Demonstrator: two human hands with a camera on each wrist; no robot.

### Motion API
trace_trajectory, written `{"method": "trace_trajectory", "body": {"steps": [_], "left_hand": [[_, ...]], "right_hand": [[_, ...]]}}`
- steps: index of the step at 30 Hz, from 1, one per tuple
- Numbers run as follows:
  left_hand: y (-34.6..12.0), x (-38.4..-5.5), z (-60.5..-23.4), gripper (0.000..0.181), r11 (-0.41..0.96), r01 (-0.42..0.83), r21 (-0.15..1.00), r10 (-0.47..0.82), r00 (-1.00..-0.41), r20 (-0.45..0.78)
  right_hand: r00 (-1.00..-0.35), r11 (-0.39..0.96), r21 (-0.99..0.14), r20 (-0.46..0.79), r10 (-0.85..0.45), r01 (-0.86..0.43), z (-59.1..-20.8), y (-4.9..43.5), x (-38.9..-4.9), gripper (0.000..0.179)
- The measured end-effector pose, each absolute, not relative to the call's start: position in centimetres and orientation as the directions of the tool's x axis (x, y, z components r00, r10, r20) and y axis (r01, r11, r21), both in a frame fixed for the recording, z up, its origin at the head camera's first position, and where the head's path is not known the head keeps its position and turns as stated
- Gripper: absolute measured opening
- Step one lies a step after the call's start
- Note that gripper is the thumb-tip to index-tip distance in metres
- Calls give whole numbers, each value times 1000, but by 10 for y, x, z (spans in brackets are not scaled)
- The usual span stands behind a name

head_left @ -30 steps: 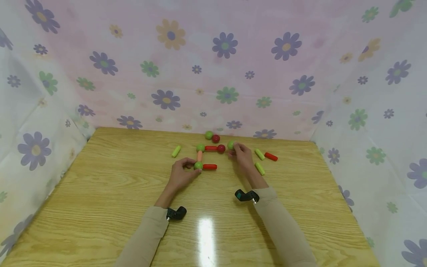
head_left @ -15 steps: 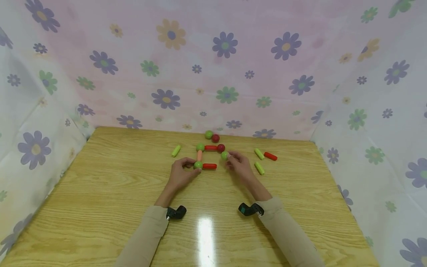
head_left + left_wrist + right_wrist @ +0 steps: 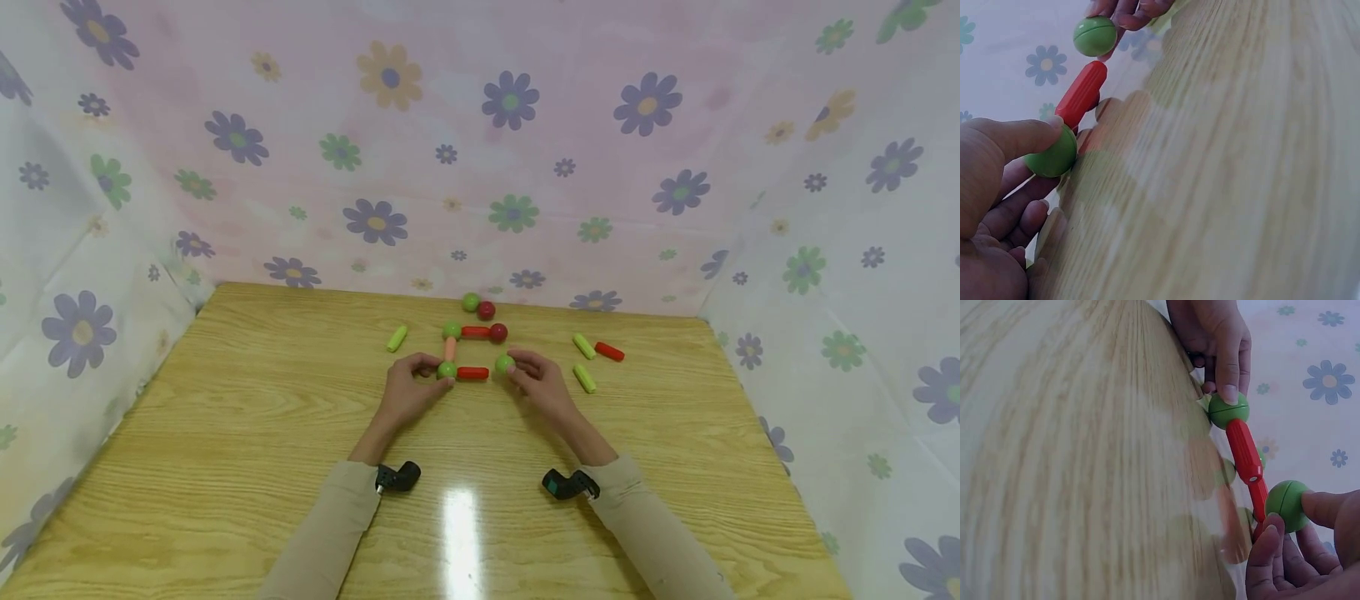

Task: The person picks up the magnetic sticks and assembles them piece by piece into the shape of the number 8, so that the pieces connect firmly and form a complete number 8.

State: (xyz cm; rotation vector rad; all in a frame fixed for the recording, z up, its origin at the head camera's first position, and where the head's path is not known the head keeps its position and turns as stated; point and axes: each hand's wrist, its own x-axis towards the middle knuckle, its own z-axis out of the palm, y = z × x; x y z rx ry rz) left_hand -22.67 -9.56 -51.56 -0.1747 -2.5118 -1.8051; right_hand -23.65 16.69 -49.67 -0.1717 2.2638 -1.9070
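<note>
In the head view my left hand (image 3: 411,390) pinches a green ball (image 3: 447,371) at the near corner of a joined piece. From that ball a red rod (image 3: 472,373) points right, and an orange rod (image 3: 450,350) runs back to another green ball (image 3: 452,331). A second red rod (image 3: 476,332) links that one to a dark red ball (image 3: 498,332). My right hand (image 3: 543,387) holds a loose green ball (image 3: 1287,505) between thumb and fingers. A small gap separates it from the free end of the near red rod (image 3: 1082,94) in the left wrist view.
Behind the joined piece lie a green ball (image 3: 470,302) and a dark red ball (image 3: 486,311). One yellow-green rod (image 3: 397,338) is at left. Right of my right hand are two yellow-green rods (image 3: 584,346) and a red rod (image 3: 610,351). Flowered cloth (image 3: 450,167) borders the wooden table (image 3: 262,400).
My right hand has brought the green ball left and toward me, from beside the dark red ball to near the end of the near red rod. My left hand keeps its place.
</note>
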Motion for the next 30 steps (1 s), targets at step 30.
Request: {"method": "trace_trajectory", "body": {"steps": [30], "left_hand": [[-96, -227, -515, 30, 316, 129, 940, 68, -991, 114]], "right_hand": [[-974, 217, -976, -45, -220, -4, -508, 167, -235, 35]]}}
